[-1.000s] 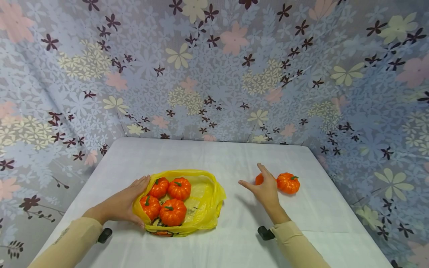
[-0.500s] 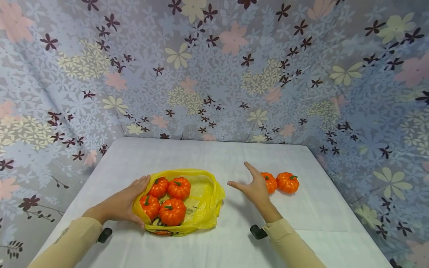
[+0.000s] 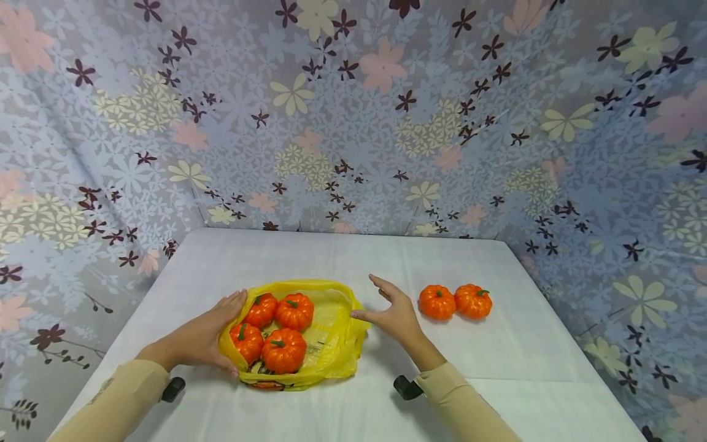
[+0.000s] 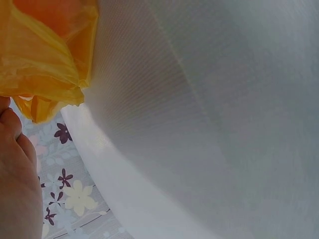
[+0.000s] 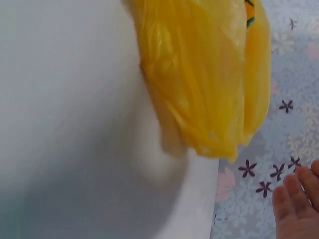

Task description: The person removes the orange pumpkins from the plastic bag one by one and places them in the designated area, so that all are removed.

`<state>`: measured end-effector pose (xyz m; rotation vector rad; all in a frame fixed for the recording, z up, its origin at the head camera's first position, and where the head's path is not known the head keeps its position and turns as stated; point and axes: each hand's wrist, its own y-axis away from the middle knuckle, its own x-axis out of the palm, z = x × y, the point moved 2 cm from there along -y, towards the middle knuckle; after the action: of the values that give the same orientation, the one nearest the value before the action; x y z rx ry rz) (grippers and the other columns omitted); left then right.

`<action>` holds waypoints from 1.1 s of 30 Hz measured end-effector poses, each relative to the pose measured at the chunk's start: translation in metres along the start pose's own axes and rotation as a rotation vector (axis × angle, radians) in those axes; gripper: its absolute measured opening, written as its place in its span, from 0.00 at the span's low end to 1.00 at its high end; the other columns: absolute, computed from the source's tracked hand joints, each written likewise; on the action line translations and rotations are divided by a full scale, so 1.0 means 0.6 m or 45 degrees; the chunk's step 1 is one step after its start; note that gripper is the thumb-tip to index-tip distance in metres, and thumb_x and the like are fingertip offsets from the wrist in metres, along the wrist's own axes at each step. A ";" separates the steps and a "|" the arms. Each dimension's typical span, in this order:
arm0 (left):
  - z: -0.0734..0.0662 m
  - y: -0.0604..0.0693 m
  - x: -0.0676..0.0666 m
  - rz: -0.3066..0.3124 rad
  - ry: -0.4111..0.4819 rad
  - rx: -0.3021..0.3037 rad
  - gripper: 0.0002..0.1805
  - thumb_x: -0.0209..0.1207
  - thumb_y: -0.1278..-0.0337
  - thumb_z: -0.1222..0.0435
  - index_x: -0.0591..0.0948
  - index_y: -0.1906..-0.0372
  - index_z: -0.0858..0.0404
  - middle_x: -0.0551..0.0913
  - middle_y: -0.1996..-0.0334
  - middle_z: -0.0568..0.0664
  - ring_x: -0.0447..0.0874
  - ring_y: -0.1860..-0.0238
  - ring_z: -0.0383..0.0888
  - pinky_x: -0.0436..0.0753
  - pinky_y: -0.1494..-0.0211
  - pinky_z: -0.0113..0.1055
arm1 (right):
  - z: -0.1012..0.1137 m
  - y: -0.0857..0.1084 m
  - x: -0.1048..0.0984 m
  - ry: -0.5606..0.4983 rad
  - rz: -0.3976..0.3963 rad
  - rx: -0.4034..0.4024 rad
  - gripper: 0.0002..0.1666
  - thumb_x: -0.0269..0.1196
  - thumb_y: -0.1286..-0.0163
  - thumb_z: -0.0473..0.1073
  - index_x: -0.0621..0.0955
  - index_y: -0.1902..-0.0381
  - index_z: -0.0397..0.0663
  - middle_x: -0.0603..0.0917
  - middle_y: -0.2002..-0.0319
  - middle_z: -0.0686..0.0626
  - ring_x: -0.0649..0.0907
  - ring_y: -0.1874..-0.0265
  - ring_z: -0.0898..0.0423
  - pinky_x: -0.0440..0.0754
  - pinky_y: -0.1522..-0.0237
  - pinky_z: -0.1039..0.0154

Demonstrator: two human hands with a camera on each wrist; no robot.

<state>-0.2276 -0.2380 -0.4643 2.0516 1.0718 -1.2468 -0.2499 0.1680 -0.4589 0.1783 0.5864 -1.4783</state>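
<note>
A yellow plastic bag (image 3: 339, 334) lies on the table with its mouth spread wide, holding several small orange pumpkins (image 3: 284, 350) with green stems. Along the bag's left side rests my left hand (image 3: 207, 334), thumb and fingers spread apart against the plastic. In the left wrist view, part of that hand (image 4: 19, 169) shows below the bag (image 4: 45, 55). My right hand (image 3: 397, 316) is at the bag's right edge, fingers extended and thumb apart, holding nothing; whether the thumb touches the plastic I cannot tell. The right wrist view has its fingers (image 5: 294, 194) beside the bag (image 5: 199, 79).
Two more orange pumpkins sit side by side on the right of the white-covered table (image 3: 525, 350): a nearer-left one (image 3: 437, 302) and one on the far right (image 3: 473, 302). A floral cloth (image 3: 353, 123) hangs behind and on both sides.
My right hand has moved left, away from the two loose pumpkins and up to the bag's right edge. The left hand and the bag stay in place.
</note>
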 end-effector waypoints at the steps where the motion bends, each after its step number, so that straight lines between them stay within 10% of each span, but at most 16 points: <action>1: 0.000 0.000 -0.001 -0.001 0.000 0.003 0.83 0.74 0.81 0.29 0.44 0.19 0.65 0.43 0.19 0.58 0.40 0.21 0.57 0.37 0.24 0.33 | 0.003 0.001 0.004 -0.028 0.027 -0.016 0.55 0.83 0.54 0.54 0.74 0.28 0.51 0.73 0.30 0.46 0.73 0.33 0.38 0.72 0.34 0.43; 33: -0.002 -0.001 -0.002 -0.019 0.044 0.039 0.82 0.75 0.79 0.31 0.45 0.19 0.66 0.44 0.20 0.61 0.41 0.21 0.60 0.30 0.30 0.19 | 0.062 0.033 0.104 -0.098 0.500 -0.202 0.51 0.83 0.53 0.51 0.76 0.32 0.42 0.78 0.35 0.44 0.77 0.36 0.46 0.74 0.35 0.48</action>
<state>-0.2277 -0.2374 -0.4627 2.0989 1.0920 -1.2467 -0.2220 0.0982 -0.4617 0.1048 0.5669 -1.0495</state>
